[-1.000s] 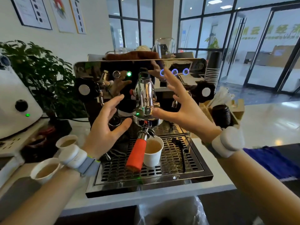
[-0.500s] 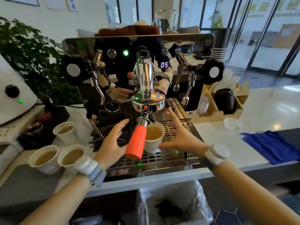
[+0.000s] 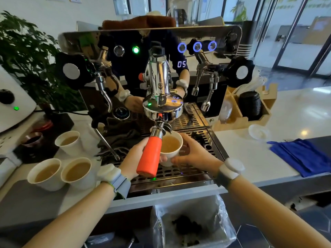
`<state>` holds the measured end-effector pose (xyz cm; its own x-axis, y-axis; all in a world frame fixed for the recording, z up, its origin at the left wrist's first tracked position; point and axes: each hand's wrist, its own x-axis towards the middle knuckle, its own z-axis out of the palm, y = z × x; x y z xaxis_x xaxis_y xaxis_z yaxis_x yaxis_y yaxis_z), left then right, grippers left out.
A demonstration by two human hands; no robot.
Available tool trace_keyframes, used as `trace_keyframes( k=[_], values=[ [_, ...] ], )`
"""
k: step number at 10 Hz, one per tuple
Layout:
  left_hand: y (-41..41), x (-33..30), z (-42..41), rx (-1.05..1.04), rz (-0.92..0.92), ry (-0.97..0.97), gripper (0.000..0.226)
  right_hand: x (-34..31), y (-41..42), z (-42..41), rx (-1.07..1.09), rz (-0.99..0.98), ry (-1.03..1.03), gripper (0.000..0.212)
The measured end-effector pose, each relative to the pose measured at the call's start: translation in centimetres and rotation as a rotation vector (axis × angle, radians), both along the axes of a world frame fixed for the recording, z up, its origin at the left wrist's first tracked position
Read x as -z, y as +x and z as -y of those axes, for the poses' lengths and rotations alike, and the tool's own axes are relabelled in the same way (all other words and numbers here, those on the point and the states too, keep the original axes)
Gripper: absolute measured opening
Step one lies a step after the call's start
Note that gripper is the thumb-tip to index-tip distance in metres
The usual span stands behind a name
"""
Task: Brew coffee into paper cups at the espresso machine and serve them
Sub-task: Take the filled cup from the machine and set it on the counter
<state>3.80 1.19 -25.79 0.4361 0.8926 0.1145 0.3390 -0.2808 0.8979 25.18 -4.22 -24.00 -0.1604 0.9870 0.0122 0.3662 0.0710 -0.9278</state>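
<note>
A white paper cup (image 3: 170, 149) full of light brown coffee stands on the drip tray (image 3: 206, 140) of the chrome espresso machine (image 3: 157, 83), under the portafilter with the orange handle (image 3: 149, 156). My left hand (image 3: 136, 158) reaches behind the orange handle and its fingers touch the cup's left side. On the cup's right side my right hand (image 3: 195, 154) wraps around it. Three more filled paper cups (image 3: 46, 173) (image 3: 78, 170) (image 3: 69, 142) stand on the counter to the left of the machine.
A white grinder (image 3: 12, 102) and a leafy plant (image 3: 26, 56) stand at the left. To the right are a wooden organiser with black lids (image 3: 250, 102), a small white lid (image 3: 258, 132) and a blue cloth (image 3: 302, 156). A lined waste bin (image 3: 189, 224) sits below the counter edge.
Both hands have dropped from near the group head to the cup on the drip tray and closed around it. The camera has tilted down and come closer.
</note>
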Motion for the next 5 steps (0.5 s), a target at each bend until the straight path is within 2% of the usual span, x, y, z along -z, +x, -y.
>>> trace_keyframes(
  k=[2,3,4,5],
  values=[
    [-0.1,-0.2,0.1,-0.022,0.085,0.053,0.063,-0.7,-0.4,0.5,0.019,0.006,0.042,0.073],
    [-0.3,-0.3,0.2,-0.051,0.092,0.037,0.060,-1.1,-0.7,0.8,0.017,-0.013,0.070,0.074],
    [-0.4,-0.7,0.7,-0.035,0.077,-0.002,0.038,-1.3,-1.1,1.5,0.029,-0.032,0.081,0.073],
    [-0.5,-1.0,1.4,-0.031,-0.015,-0.053,0.019,-1.2,-1.7,2.6,0.031,-0.046,0.069,0.070]
  ],
)
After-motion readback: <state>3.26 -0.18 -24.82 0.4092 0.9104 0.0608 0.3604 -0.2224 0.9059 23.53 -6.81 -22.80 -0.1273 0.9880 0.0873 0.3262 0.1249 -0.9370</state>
